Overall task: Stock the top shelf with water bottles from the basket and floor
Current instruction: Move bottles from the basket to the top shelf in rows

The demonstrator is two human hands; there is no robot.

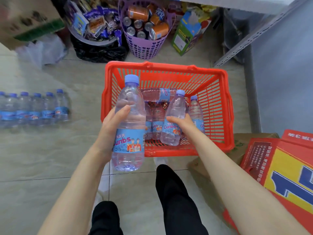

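Our left hand (111, 126) is wrapped round the waist of a clear plastic water bottle with a blue cap and blue label (129, 116), thumb across its front. It holds the bottle upright and lifted clear, over the near-left corner of the red slatted plastic basket (169, 67). Our right hand (183, 123) curls round a second clear bottle (174, 112), which is tilted with its base still down inside the basket. Beyond that hand's fingers a flat-lying bottle (157, 94) rests across the basket, and a standing bottle (196, 111) is just beside the back of the hand. Well out to the left of the left hand, a shrink-wrapped row of bottles (33, 107) sits on the tiled floor.

We judge the grips to be the weak point. Each full bottle hangs from one hand on smooth, yielding plastic, so a squeeze could let it slide. The tilted bottle may catch its neighbours on the way out and topple the standing one. The top shelf is not plainly in view; only a grey slotted metal upright (254, 36) shows beyond and to the right of the right hand. Reaching up with both hands loaded leaves none free to steady a bottle that clips the shelf edge. The flattened red and yellow cardboard carton (279, 167) lying under the right forearm could catch a foot as we rise.
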